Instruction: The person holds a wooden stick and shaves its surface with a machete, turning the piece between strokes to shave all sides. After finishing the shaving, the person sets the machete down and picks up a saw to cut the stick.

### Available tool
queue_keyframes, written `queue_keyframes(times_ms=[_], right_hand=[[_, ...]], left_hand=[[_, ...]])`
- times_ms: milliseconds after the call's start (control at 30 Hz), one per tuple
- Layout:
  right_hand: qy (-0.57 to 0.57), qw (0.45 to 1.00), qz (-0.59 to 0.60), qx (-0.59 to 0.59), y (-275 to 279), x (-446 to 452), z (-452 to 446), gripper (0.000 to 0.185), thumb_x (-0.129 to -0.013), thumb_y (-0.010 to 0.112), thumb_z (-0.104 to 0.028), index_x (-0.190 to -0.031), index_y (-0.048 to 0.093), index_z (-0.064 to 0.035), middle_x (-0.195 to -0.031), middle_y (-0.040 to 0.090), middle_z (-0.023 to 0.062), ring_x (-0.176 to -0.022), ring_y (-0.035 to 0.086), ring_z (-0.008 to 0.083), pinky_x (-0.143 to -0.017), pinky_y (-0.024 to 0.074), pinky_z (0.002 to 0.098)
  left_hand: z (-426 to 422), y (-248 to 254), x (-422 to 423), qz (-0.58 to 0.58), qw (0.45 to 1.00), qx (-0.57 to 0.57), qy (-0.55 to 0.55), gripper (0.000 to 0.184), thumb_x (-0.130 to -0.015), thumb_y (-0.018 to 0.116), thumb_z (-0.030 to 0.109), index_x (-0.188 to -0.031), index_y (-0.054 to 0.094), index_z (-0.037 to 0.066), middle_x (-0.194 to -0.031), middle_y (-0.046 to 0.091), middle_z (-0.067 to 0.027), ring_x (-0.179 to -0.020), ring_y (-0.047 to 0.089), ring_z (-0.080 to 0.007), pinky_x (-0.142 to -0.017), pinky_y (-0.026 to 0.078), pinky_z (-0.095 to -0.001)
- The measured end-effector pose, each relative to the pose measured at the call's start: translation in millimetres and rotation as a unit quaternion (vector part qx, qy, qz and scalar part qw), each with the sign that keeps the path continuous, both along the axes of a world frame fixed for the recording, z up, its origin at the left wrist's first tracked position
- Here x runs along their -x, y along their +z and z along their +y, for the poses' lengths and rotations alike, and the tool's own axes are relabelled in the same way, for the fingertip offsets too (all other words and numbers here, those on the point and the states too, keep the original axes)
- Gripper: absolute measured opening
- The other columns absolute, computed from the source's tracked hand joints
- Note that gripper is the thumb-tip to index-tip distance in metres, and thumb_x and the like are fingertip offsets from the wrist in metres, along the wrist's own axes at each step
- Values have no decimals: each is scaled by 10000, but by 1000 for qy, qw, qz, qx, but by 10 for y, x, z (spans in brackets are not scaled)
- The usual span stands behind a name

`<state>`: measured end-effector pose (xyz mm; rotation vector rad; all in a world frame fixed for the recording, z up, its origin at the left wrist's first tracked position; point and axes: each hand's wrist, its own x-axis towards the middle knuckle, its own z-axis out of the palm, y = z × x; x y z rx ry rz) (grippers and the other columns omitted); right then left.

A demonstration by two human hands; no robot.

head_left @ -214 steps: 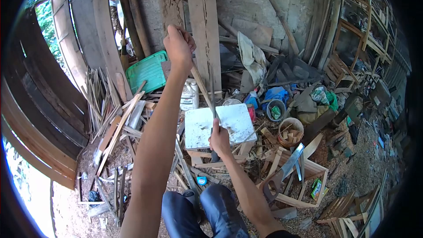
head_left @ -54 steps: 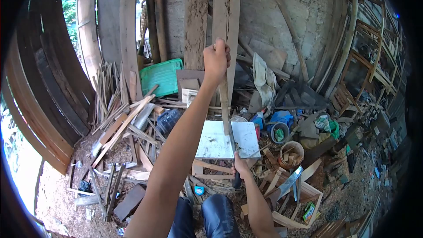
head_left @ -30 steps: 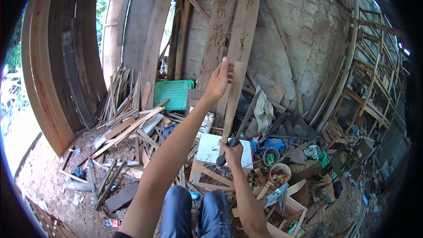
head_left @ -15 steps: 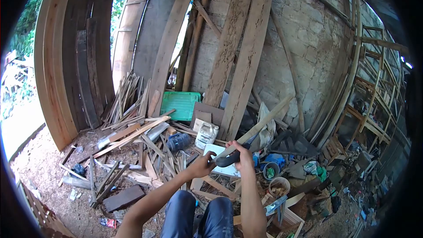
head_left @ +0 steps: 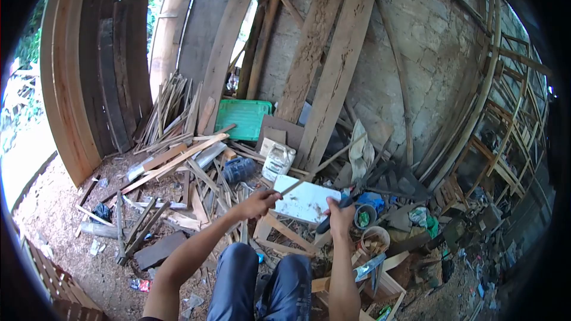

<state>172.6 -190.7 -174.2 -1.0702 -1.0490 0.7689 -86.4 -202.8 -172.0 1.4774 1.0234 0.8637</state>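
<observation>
My left hand (head_left: 257,204) is closed round the near end of a long thin wooden strip (head_left: 324,164), which slants up to the right. In my right hand (head_left: 340,215) is a tool with a black handle (head_left: 324,224); its dark blade points up and to the right, away from the strip. Between and beyond my hands lies a white board (head_left: 306,201) with dirt marks, resting on a low wooden support. The strip passes above this board.
A green crate lid (head_left: 244,120), a white jug (head_left: 278,161) and a blue container (head_left: 239,170) lie ahead. Scrap wood (head_left: 172,163) is piled at the left. On the right stand a bucket (head_left: 375,241) and a saw (head_left: 370,267) by a wooden frame. Tall planks (head_left: 342,71) lean on the wall.
Both hands have moved apart. The tool in my right hand has come away from the strip, and the strip has turned to a flatter slant. Earlier, my left hand was higher, at the strip's upper end.
</observation>
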Motion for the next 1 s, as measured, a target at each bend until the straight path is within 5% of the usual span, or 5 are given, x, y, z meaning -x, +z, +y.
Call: queue_keyframes(times_ms=[167, 433, 633, 867, 1000], right_hand=[[-24, 965, -240, -100, -40, -111, 355, 416, -719, 738, -66, -1074, 542, 25, -849, 647, 119, -625, 604, 172, -586, 469, 327], [-31, 943, -331, -18, -285, 284, 223, 455, -713, 777, -223, -1049, 554, -11, -775, 612, 143, -704, 594, 323, -643, 454, 373], [-171, 913, -319, -190, -290, 412, 200, 442, -656, 783, -77, -1032, 562, -2, -951, 599, 170, -907, 570, 366, -771, 442, 420], [-86, 940, -316, -95, -499, 298, 346, 322, -703, 781, -163, -924, 606, -7, -828, 650, 143, -785, 631, 289, -671, 475, 375], [-85, 945, -306, -79, -708, 252, 365, 316, -734, 765, -247, -873, 601, -15, -760, 645, 126, -707, 625, 285, -641, 474, 360]], left_hand=[[139, 221, 99, 82, 995, -37, -31, 430, -870, 578, 303, -1133, 509, -31, -736, 522, -49, -532, 505, -102, -431, 424, -250], [113, 368, 175, 76, 993, -58, -70, 377, -810, 637, 75, -1135, 485, -40, -939, 594, -106, -684, 579, -135, -548, 501, -253], [191, 469, 499, 80, 979, 109, -155, 383, -934, 483, 158, -1281, 428, 6, -1022, 587, -88, -820, 599, -156, -712, 523, -298], [208, 721, 695, -64, 936, 194, -286, 593, -960, 400, 321, -1407, 193, -9, -1354, 395, -227, -1202, 466, -337, -986, 432, -418], [126, 827, 696, -242, 924, 158, -249, 640, -940, 394, 416, -1373, 264, -37, -1380, 370, -194, -1282, 368, -312, -1065, 336, -412]])
